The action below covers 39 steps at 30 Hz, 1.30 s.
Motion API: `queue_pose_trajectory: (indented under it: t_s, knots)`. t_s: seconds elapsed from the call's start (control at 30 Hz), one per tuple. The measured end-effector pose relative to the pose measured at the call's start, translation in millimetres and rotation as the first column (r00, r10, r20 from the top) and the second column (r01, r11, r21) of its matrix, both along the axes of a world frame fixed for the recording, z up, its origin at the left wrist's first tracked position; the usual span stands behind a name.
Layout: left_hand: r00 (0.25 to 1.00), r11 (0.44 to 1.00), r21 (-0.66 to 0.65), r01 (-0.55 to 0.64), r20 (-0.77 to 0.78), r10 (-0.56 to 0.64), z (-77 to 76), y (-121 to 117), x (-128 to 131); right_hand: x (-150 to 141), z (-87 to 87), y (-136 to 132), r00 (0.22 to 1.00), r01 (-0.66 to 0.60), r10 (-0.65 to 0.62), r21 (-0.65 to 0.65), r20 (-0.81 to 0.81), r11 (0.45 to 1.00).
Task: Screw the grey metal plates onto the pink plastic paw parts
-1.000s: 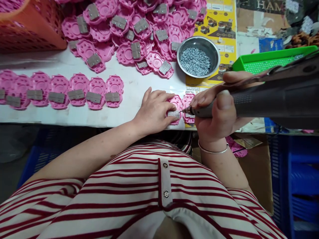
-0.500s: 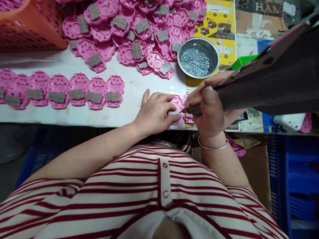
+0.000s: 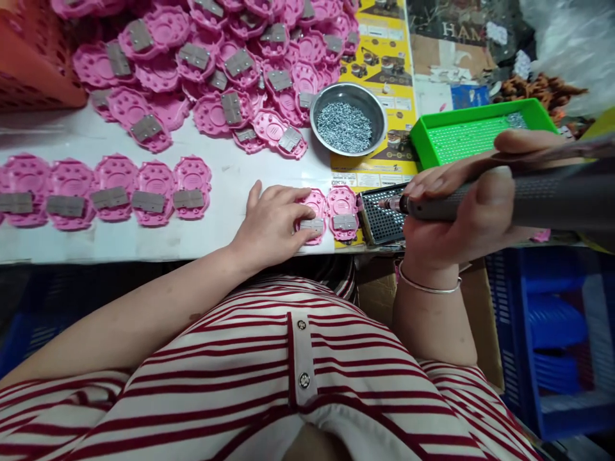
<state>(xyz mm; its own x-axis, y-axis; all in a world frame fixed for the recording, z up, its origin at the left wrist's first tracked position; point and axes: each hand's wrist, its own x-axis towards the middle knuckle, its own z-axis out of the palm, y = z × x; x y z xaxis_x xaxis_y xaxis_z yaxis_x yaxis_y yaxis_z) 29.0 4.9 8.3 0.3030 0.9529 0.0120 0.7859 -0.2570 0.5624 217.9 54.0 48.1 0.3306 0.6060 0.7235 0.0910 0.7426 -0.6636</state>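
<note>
My left hand [image 3: 273,224] grips a pink plastic casing [image 3: 314,203] by its left side, thumb and forefinger on the grey metal plate at its lower end. Just right of it lies a second pink casing [image 3: 342,203] with a similar plate. My right hand [image 3: 461,205] is wrapped round a grey electric screwdriver [image 3: 519,195] held nearly level. Its bit points left over a black perforated tray [image 3: 384,227] with small shiny screws in its holes. Whether the bit touches a screw I cannot tell.
A steel bowl [image 3: 348,120] of small screws stands behind the casings. Right of it is a green tray [image 3: 480,131]. Pink casings form a row [image 3: 115,186] at left and a heap [image 3: 216,57] behind, beside an orange basket [image 3: 38,57]. Blue crates [image 3: 542,320] stand below the table.
My right hand has drawn the screwdriver away from the casing, rightward to over the black tray. My left hand stays on the same casing. The view has shifted to the right.
</note>
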Motion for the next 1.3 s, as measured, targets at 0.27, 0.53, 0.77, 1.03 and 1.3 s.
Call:
queue_pose_trajectory:
  t_s: [0.27, 0.53, 0.77, 1.03, 1.3]
  knots:
    - [1.000, 0.999, 0.050, -0.002, 0.013, 0.001, -6.4, -2, -2, 2, -22.6, 13, 0.997, 0.056, -0.058, -0.041, -0.053, 0.998]
    - [1.000, 0.999, 0.042, -0.001, 0.009, 0.000, -5.5, -3, -2, 1, -30.6, 20, 0.998, 0.007, -0.013, -0.089, -0.067, 0.996]
    - [1.000, 0.999, 0.039, 0.004, 0.015, -0.004, -6.6, -3, -2, 0, -16.7, 13, 0.998, 0.060, -0.062, -0.117, -0.012, 0.991]
    - [0.997, 0.996, 0.073, 0.057, 0.043, -0.060, -10.4, 1, -7, -17, 22.5, -16, 0.958, -0.213, 0.203, -0.027, -0.201, 0.977]
    - [0.974, 0.974, 0.211, 0.081, 0.190, -0.122, -9.9, -1, -6, -35, 19.7, -35, 0.877, -0.465, 0.464, 0.018, -0.126, 0.885]
